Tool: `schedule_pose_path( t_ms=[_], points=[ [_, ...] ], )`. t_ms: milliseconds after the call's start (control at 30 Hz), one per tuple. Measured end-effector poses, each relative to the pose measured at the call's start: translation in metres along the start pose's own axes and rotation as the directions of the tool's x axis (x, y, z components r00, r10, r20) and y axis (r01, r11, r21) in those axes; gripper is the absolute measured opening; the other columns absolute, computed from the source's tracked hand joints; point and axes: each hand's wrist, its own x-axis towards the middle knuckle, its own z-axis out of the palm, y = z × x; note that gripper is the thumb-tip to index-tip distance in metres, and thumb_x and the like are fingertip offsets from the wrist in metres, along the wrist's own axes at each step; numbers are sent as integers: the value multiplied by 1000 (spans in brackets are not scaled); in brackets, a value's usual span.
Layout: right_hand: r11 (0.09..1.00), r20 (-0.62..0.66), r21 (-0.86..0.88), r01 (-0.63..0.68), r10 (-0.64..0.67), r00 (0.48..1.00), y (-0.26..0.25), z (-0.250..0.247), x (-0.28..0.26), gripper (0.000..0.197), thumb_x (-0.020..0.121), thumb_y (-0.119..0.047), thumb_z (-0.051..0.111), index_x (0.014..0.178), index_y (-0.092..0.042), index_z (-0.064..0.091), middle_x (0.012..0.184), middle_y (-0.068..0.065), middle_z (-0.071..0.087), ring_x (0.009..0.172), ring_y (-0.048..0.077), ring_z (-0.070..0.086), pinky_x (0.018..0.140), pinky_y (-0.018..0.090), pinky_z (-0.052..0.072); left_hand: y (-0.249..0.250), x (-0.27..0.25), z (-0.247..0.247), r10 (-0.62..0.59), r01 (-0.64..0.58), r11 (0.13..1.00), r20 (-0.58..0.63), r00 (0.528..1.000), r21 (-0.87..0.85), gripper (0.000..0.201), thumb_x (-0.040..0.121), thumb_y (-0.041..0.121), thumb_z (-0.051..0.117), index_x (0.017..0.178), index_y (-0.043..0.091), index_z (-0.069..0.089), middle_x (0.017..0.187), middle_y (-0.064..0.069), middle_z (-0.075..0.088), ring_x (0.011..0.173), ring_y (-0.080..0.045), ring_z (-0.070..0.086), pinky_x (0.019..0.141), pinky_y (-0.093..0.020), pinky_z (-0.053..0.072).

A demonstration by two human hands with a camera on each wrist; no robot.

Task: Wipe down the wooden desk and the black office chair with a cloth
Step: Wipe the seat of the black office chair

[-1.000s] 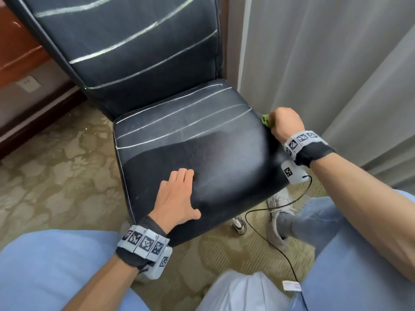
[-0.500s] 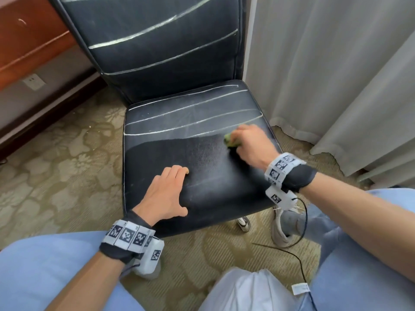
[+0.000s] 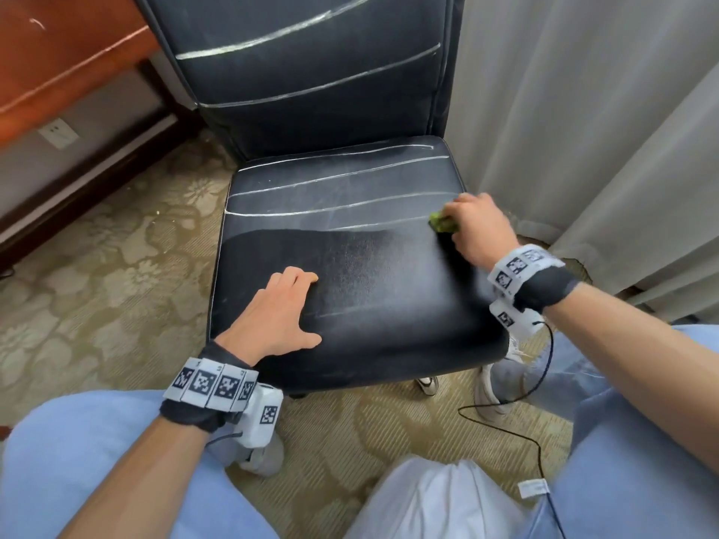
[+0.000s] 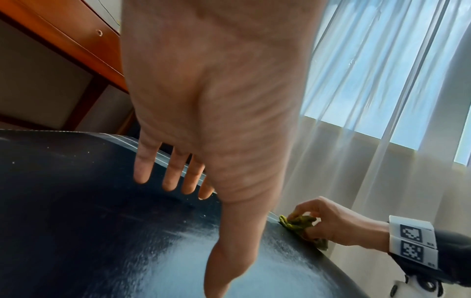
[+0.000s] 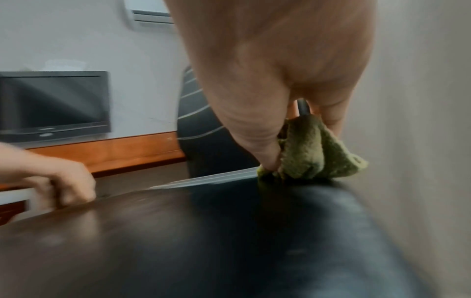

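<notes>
While left fingers (image 3: 299, 280) lie flat, right fingers (image 3: 463, 202) pinch the cloth (image 3: 441, 222).

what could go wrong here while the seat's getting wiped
1. The cloth is bunched small in the right hand, at the seat's edge beside the curtain; a stroke may slip off and brush the fabric.
2. The left hand lies flat on the seat's front; if the chair can roll or swivel, a hard push might shift it.
3. A cable hangs from the right wrist beside the seat corner and could snag there.
</notes>
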Motion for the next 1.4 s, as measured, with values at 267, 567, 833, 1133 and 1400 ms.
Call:
schedule_pose_path(
  t_ms=[267, 567, 833, 1133, 1400],
  points=[
    [981, -70, 59, -186, 190, 979, 32, 5, 2, 25, 75, 5, 60, 99, -2, 62, 95, 22, 61, 89, 47, 59, 72, 43, 48, -21, -3, -3, -170, 170, 985, -28, 985, -25, 103, 78, 46, 86, 157, 19, 27, 153, -3, 31, 138, -25, 37, 109, -46, 45],
    [992, -44, 37, -120, 122, 992, -19, 8, -70, 24, 77, -2, 61, 99, -10, 54, 98, 14, 54, 77, 33, 44, 69, 46, 46, -5, 13, 0, -147, 148, 988, 48, 988, -31, 104, 74, 47, 88, 154, 19, 28, 149, -3, 29, 137, -25, 33, 107, -48, 45],
    [991, 142, 92, 99, -111, 984, -68, 20, -164, 36, 74, 5, 54, 98, -20, 49, 103, -2, 49, 83, 26, 41, 67, 51, 50, 0, 31, -1, -151, 139, 980, 75, 986, 142, 103, 68, 40, 87, 148, 17, 27, 138, -5, 30, 126, -25, 33, 88, -38, 44],
    [991, -5, 133, 26, -25, 1000, -10, 11, -53, 39, 72, 5, 56, 102, -20, 66, 100, 3, 64, 89, 37, 57, 77, 48, 54, -6, 25, -1, -121, 116, 988, 42, 992, 103, 107, 64, 42, 88, 150, 20, 29, 141, -1, 33, 126, -24, 35, 94, -42, 48],
    [984, -9, 138, -112, 114, 993, 35, -12, 19, 41, 78, 10, 59, 112, -11, 67, 113, 15, 69, 107, 38, 62, 87, 39, 52, -20, 33, -7, -19, 16, 998, 65, 998, 53, 109, 63, 57, 92, 148, 22, 34, 140, 1, 37, 124, -19, 38, 99, -38, 46]
  ],
)
